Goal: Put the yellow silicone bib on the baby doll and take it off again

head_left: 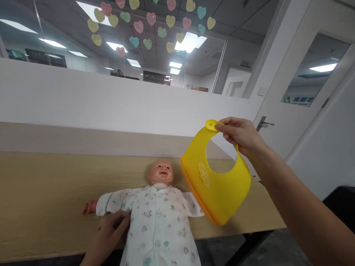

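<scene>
A yellow silicone baby bib hangs from my right hand, which pinches its neck strap at the top. The bib is tilted, with its orange-tinted pocket edge low and a pale citrus-slice print on the front. On its back lies a baby doll in a white onesie with small animal and heart prints. The bib's lower part covers the end of one doll arm. My left hand is curled against the doll's side, below its sleeve. Its fingertips are partly hidden, so what they hold, if anything, does not show.
The doll rests on a light wooden table with a raised back board against a white wall. Above is a window with several paper hearts. To the right are a white door with a metal handle and a dark object.
</scene>
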`<state>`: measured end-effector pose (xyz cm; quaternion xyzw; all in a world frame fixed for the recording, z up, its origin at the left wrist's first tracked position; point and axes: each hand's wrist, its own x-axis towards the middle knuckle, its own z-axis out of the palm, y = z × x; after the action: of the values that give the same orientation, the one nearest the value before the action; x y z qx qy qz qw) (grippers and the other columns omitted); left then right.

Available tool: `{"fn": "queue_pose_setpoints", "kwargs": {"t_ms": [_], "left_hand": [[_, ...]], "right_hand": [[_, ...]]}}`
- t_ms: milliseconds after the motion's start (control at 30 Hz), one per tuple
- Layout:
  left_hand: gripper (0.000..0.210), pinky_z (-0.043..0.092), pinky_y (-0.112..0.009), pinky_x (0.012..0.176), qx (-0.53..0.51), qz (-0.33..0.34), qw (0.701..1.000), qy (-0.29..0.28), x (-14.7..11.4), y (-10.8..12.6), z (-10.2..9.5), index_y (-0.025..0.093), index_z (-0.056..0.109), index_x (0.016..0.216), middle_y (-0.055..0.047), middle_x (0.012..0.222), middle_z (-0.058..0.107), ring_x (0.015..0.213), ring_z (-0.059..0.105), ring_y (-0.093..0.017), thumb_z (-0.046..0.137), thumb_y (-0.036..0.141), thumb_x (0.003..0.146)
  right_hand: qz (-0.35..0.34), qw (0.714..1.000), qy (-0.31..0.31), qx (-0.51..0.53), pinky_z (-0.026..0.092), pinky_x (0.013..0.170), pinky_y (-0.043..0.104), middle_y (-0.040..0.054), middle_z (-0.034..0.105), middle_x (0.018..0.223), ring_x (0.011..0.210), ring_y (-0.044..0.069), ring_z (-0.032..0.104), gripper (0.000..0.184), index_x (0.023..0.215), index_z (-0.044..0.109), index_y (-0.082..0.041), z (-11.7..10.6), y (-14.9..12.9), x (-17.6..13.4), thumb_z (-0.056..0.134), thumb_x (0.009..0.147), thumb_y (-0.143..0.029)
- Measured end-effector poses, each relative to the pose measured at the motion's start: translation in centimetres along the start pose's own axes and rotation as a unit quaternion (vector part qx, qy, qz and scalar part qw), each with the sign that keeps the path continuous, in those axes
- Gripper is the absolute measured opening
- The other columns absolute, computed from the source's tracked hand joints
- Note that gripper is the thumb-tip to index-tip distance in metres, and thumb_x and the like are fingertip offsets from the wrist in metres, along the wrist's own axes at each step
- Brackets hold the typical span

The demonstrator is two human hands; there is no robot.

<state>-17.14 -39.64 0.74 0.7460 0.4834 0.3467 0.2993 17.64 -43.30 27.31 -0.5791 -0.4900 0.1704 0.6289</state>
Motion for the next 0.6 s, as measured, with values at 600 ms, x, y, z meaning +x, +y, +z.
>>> {"fn": "queue_pose_setpoints", "kwargs": {"t_ms": [600], "left_hand": [[0.038,0.055,-0.03,0.069,0.092,-0.003,0.995,0.024,0.7,-1.1,0.3,0.026,0.075,0.073,-0.003,0.079,0.076,0.077,0.072,-0.023,0.048,0.052,0.07]], "right_hand": [[0.111,0.969,0.211,-0.058,0.028,0.035,0.015,-0.0019,0.057,0.056,0.043,0.006,0.05,0.012,0.071,0.059,-0.014,-5.6,13.7,7.7,0.067,0.068,-0.006]]}}
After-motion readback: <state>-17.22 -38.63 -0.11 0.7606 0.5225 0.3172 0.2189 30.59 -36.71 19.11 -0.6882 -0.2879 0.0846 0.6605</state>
